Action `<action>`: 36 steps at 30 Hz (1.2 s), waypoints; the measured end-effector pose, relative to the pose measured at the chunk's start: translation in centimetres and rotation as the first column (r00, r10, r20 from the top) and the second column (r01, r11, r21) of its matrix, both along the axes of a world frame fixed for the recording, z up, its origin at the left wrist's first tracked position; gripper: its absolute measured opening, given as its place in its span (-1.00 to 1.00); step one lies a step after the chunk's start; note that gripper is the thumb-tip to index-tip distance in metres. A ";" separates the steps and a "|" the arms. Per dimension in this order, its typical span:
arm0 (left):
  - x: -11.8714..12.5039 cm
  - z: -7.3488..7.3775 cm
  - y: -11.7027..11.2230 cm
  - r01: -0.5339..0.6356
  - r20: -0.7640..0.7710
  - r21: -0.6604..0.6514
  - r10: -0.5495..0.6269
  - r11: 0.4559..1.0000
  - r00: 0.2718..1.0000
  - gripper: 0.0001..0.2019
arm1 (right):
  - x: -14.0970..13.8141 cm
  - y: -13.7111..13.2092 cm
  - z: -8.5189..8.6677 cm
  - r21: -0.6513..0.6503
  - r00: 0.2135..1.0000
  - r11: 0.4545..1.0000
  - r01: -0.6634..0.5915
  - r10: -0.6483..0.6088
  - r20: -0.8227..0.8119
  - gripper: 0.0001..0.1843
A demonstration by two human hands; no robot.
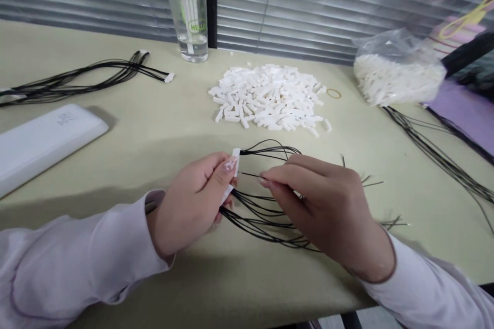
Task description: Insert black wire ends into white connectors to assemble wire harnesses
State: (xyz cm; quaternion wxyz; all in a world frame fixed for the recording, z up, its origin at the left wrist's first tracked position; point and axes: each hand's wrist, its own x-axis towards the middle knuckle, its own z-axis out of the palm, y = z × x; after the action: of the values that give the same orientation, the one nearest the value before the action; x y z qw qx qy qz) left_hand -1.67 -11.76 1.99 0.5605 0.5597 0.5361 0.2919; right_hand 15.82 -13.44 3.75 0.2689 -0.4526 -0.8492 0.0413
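My left hand (195,198) is closed on a white connector housing (236,160), its thumb pressed along the upper part. Another white connector piece (227,194) shows just below, under the same fingers. Black wires (266,151) run rightward from the upper housing, and a lower wire bundle (266,225) leaves beneath the fingers. Between thumb and forefinger my right hand (324,200) pinches a single thin black wire (250,174). This wire's tip points left at the housing; whether it touches is too small to tell. Loose wire ends (372,183) stick out beyond my right hand.
A pile of white connector housings (270,95) lies ahead, with a rubber band (334,93) beside it. Also around are a water bottle (189,15), a white power bank (46,139), a bag of white pieces (397,74) and further black wire bundles (92,74) on both sides.
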 end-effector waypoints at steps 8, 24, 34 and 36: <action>0.0 0.0 0.0 0.014 0.012 -0.016 -0.013 1.000 1.000 -0.64 | 0.3 0.1 -0.4 0.285 0.994 0.958 -0.039 0.008 0.112 -0.85; -0.1 -0.2 0.1 0.104 0.025 0.028 -0.105 0.994 0.994 -0.65 | 0.6 0.4 0.2 0.494 0.963 0.845 -0.203 0.083 0.255 -0.87; -0.3 -0.4 0.2 0.144 -0.016 0.048 -0.143 0.988 0.990 -0.66 | -0.1 0.5 -0.6 0.282 0.988 0.952 -0.119 0.087 0.124 -0.91; -0.4 -0.3 0.1 0.162 -0.046 0.058 -0.159 0.985 0.986 -0.67 | -0.4 0.7 -0.9 0.263 0.990 0.957 -0.124 0.099 0.104 -0.91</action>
State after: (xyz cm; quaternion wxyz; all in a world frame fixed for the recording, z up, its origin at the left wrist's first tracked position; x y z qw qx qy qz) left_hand -2.04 -11.63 1.68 0.5534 0.6240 0.4916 0.2504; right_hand 15.40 -12.79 2.83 0.2867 -0.3647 -0.8823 -0.0796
